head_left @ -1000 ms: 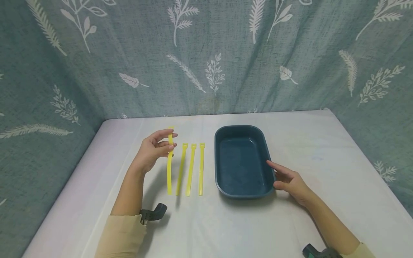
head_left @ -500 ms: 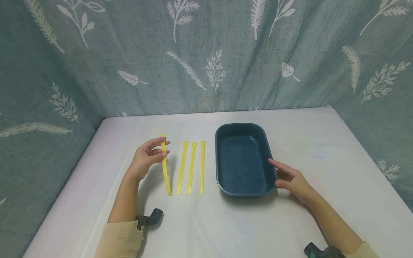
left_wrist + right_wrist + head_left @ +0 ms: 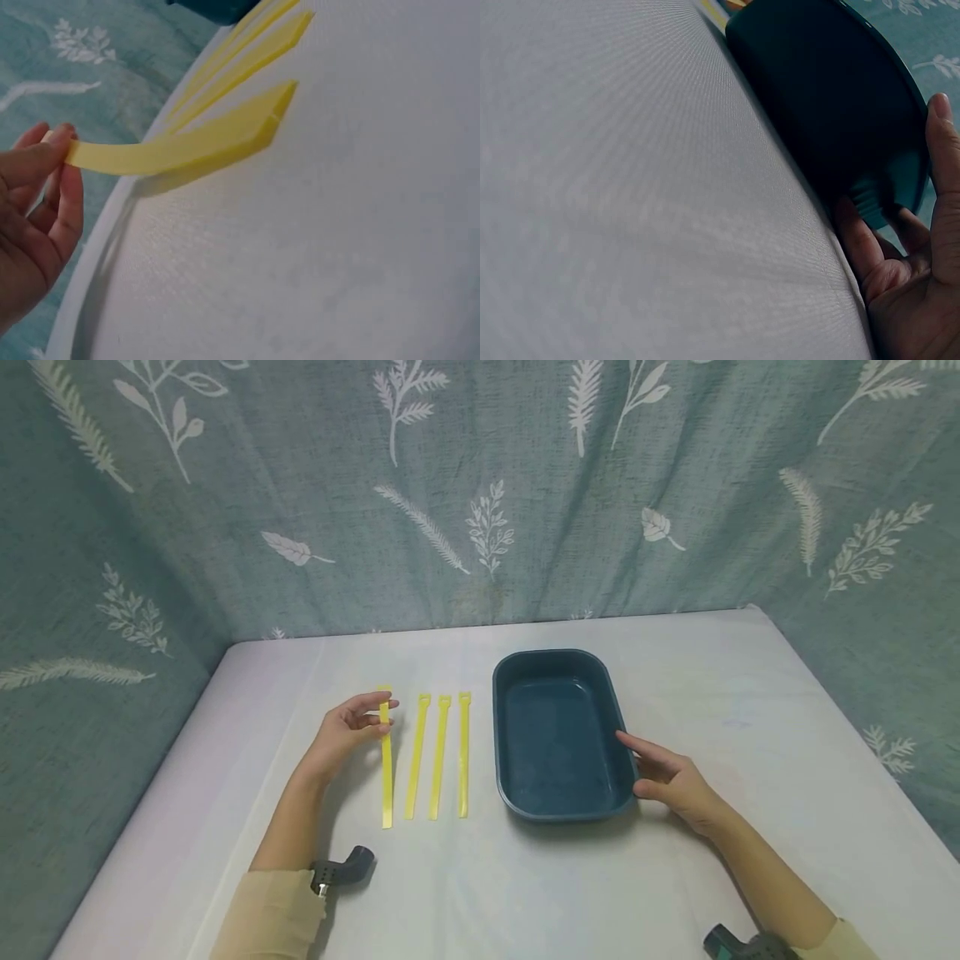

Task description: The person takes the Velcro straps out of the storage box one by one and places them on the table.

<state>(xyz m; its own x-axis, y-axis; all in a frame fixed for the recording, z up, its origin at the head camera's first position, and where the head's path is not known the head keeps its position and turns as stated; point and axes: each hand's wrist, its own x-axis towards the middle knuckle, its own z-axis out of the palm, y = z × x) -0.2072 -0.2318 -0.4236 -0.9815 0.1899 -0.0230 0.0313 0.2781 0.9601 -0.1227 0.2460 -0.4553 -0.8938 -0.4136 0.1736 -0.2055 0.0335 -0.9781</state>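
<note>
My left hand pinches a yellow hook-and-loop cable tie near its far end, between thumb and fingers. In the left wrist view the held cable tie bends down to the white cloth, where its near end seems to rest. Several more yellow ties lie side by side to its right, slotted heads pointing away. My right hand holds the right side of a dark blue rectangular tray, a fingertip on its rim. In the right wrist view other fingers curl against the outer wall.
A white cloth covers the table. Green leaf-patterned curtain hangs along the back and both sides. Each wrist carries a dark camera mount, such as the left one.
My left hand, pinching the tie, has moved slightly left and nearer, then lowered the tie, which now lies straighter beside the others. The right hand and tray hold their place.
</note>
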